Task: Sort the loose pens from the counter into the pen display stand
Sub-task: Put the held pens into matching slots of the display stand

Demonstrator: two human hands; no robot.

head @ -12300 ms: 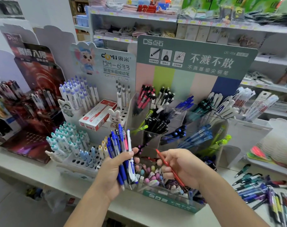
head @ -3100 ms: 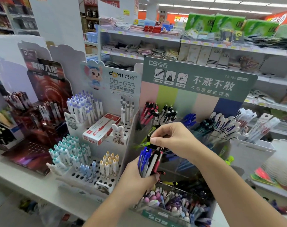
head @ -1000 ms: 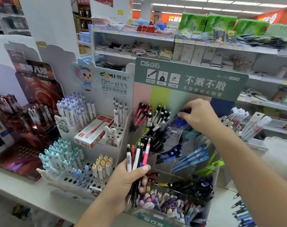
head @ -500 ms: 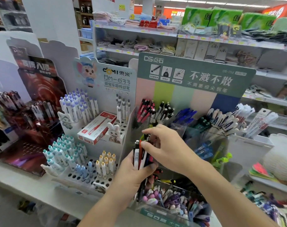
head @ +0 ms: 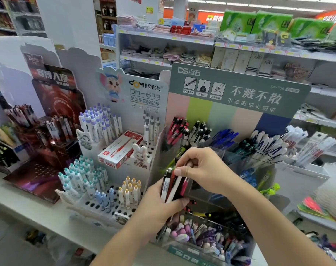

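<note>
My left hand grips a small bundle of pens, white, red, black and pink, held upright in front of the clear tiered pen display stand. My right hand is over the bundle's top, fingers curled, pinching the tips of the pens. The stand's upper row holds red pens, black-and-white pens, blue pens and white pens. Its bottom bin is full of mixed pens.
A white DM-633 peg stand with pastel pens and a red-and-white box is to the left. A dark red display stands further left. More loose pens lie on the counter at the lower right. Store shelves fill the back.
One second ago my right hand was at the blue pens in the upper row. It has come back down to the bundle in my left hand and now pinches the pen tops.
</note>
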